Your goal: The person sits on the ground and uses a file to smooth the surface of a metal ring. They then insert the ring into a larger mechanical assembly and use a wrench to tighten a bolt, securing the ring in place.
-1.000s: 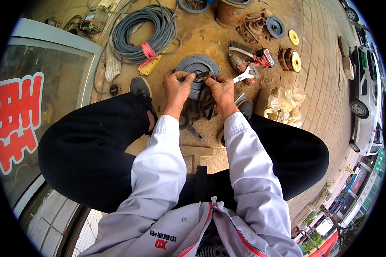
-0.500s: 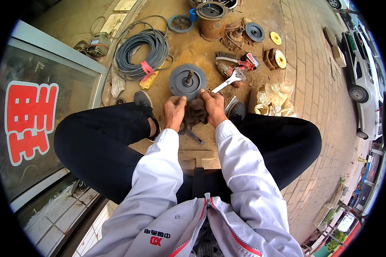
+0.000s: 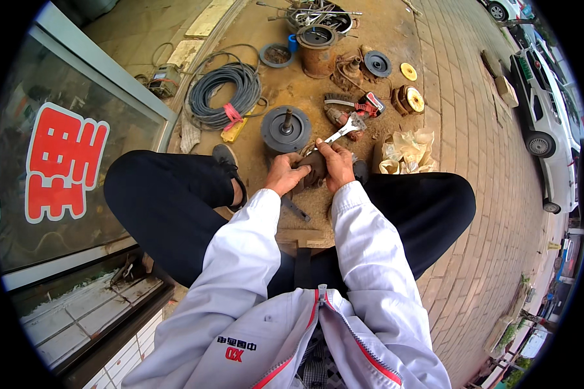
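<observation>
Between my left hand (image 3: 284,174) and my right hand (image 3: 336,163) is a dark brown, rag-like thing (image 3: 314,167). The fingers of both hands are closed on it, and they partly hide it. Just beyond my hands stands a round grey metal flange (image 3: 296,133), with a short shaft (image 3: 287,120) rising from its middle. My left hand is close to its near edge. A spanner with a pale, wide head (image 3: 352,124) lies beyond my right hand, its handle slanting toward my fingers. Near my left wrist, a dark metal bar (image 3: 295,209) rests on the ground.
A coil of grey cable (image 3: 224,97) with a pink tie lies at the left. Farther off are a rusty cylinder (image 3: 318,63), a wire brush (image 3: 339,100), a red-and-black power tool (image 3: 371,104) and a copper-wound part (image 3: 409,100). Crumpled plastic (image 3: 409,150) lies by my right knee.
My hands have left the flange's near edge and come together to its right, around the brown rag-like thing. The whole view has shifted slightly.
</observation>
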Tool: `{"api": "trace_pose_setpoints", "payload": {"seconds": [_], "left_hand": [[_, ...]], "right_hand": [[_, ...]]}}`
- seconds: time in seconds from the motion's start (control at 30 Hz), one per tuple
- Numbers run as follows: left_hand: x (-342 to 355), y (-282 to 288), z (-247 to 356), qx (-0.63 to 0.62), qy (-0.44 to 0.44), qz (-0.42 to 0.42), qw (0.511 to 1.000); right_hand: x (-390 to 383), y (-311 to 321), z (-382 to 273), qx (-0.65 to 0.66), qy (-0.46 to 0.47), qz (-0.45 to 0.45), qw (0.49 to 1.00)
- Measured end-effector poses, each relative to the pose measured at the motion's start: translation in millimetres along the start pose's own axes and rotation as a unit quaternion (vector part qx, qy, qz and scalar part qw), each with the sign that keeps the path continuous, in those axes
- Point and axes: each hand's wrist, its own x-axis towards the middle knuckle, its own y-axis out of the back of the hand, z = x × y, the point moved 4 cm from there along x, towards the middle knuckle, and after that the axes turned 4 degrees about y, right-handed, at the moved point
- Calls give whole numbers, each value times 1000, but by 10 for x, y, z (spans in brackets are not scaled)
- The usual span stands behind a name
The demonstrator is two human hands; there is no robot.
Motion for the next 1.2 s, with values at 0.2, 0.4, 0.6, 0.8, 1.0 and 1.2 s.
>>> {"api": "trace_pose_setpoints", "payload": {"seconds": [0.2, 0.4, 0.6, 0.8, 1.0, 1.2], "left_hand": [[-71, 49, 150, -122, 7, 37, 992], [-44, 72, 40, -111, 13, 55, 992], [-13, 120, -12, 1, 17, 46, 999], [27, 194, -45, -97, 9, 101, 990], [148, 434, -7, -187, 120, 132, 966], [385, 743, 539, -86, 124, 66, 986]], "right_hand": [[-133, 53, 114, -101, -54, -53, 992], [-81, 88, 211, -74, -27, -13, 997], [-98, 27, 177, -52, 0, 19, 998], [116, 158, 454, -117, 42, 25, 992], [294, 183, 614, -250, 96, 23, 963], [394, -68, 370, -249, 75, 63, 964]]}}
